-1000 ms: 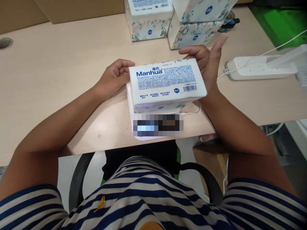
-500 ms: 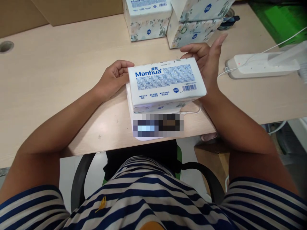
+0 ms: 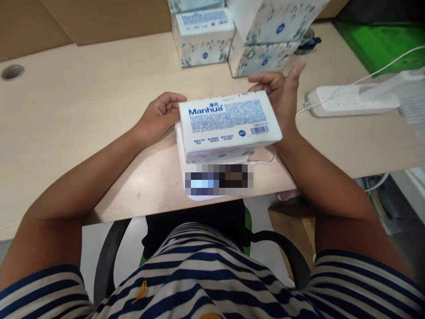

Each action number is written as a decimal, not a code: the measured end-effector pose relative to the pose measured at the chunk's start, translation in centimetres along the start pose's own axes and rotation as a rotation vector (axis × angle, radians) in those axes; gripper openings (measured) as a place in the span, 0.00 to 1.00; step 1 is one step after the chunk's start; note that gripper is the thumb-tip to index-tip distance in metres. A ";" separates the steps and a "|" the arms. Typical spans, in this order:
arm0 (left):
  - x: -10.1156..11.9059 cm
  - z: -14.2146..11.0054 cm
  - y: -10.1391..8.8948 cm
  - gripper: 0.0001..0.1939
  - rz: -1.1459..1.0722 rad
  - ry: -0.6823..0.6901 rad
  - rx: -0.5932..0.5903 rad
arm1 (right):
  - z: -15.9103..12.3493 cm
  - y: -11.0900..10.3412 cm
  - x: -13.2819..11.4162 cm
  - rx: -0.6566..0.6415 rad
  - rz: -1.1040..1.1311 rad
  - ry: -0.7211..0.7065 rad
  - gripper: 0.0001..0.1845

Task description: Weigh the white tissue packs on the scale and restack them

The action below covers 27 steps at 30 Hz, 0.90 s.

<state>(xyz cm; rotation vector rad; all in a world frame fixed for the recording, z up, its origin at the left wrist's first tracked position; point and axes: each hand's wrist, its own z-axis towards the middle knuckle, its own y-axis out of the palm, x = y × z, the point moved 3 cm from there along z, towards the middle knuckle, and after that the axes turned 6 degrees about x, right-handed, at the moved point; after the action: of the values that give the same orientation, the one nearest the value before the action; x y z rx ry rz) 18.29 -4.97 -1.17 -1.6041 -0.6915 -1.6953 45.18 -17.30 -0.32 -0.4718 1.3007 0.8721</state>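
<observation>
A white Manhua tissue pack [image 3: 229, 117] with blue print lies on a flat white device with a lit display [image 3: 189, 177], which looks like a scale; the display is blurred out. My left hand [image 3: 162, 113] is by the pack's left end, its fingers loosely bent and their tips at the pack's far corner. At the right end is my right hand [image 3: 282, 97], palm toward the pack and thumb raised away from it. Some of its fingers reach behind the pack, where their tips are partly hidden. Neither hand is wrapped round the pack.
More tissue packs [image 3: 206, 44] are stacked at the back of the desk [image 3: 99, 84]. To the right lies a white power strip [image 3: 355, 99] with cables. Cardboard [image 3: 109, 17] stands along the back left, near a round cable hole [image 3: 12, 72]. A green surface [image 3: 375, 48] is at far right.
The camera view has tipped up a little, so everything sits slightly lower in the picture. Both hands and the tissue pack keep nearly the same places relative to each other.
</observation>
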 end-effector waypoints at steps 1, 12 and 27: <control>0.0 0.0 -0.1 0.17 0.006 0.000 0.003 | -0.2 0.0 0.0 -0.012 -0.004 0.002 0.54; -0.2 -0.6 -0.5 0.15 0.027 -0.048 -0.015 | -1.7 0.0 0.0 -0.145 -0.019 -0.130 0.44; 1.8 -5.9 2.3 0.69 0.444 0.881 -0.039 | -2.6 0.9 -1.7 0.019 -0.102 -0.253 0.47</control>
<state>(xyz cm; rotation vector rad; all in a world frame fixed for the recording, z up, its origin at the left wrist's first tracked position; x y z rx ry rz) 16.45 -11.18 -0.16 -0.7858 0.1323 -1.8209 42.82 -19.21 0.85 -0.3958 1.0438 0.8059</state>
